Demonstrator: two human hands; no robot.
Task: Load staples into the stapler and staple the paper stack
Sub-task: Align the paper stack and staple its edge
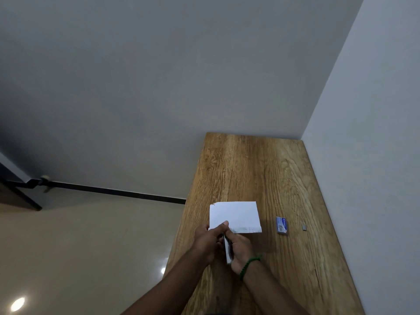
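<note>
Both hands, left hand and right hand, grip the stapler just short of the paper stack; its state is unclear, and a slipping sheet could misplace the staple.

A paper stack is laid on the table, lower centre of the frame. Just below it, the stapler is held between the left hand and right hand. The staple box is placed right of the paper, and a staple strip further right
</note>
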